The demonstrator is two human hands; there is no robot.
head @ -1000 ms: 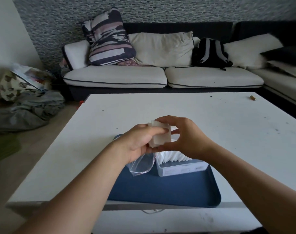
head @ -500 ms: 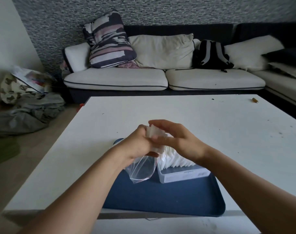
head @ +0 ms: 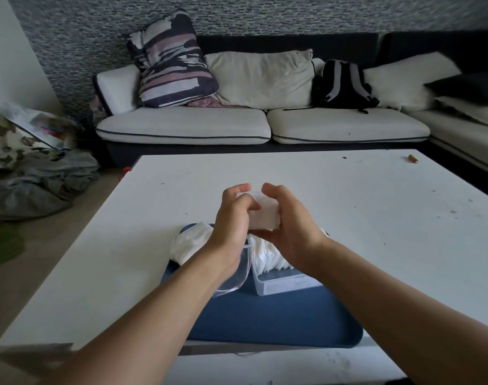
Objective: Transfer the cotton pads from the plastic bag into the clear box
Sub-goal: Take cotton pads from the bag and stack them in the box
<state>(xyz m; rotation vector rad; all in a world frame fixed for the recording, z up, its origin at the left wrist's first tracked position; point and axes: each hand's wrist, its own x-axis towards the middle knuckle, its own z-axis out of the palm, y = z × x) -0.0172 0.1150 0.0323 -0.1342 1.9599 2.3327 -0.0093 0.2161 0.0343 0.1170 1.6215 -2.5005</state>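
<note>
Both hands hold one stack of white cotton pads (head: 263,215) in the air above the clear box (head: 286,284). My left hand (head: 233,218) grips the stack's left side with curled fingers. My right hand (head: 288,226) cups its right side and underside. The clear box stands on the blue tray (head: 273,320) with white pads (head: 268,255) standing in it. The plastic bag (head: 190,245) lies to the box's left, with white pads inside and its open zip mouth (head: 237,276) under my left wrist.
The tray sits at the near edge of a white table (head: 348,218). A small brown object (head: 413,158) lies at the table's far right. Behind are a sofa (head: 262,123) with cushions and a black backpack (head: 343,84). Clothes and bags (head: 34,173) lie on the floor at left.
My left hand has let the plastic bag down onto the tray, where it now lies with its pads in view. Both hands rose a little with the stack of pads.
</note>
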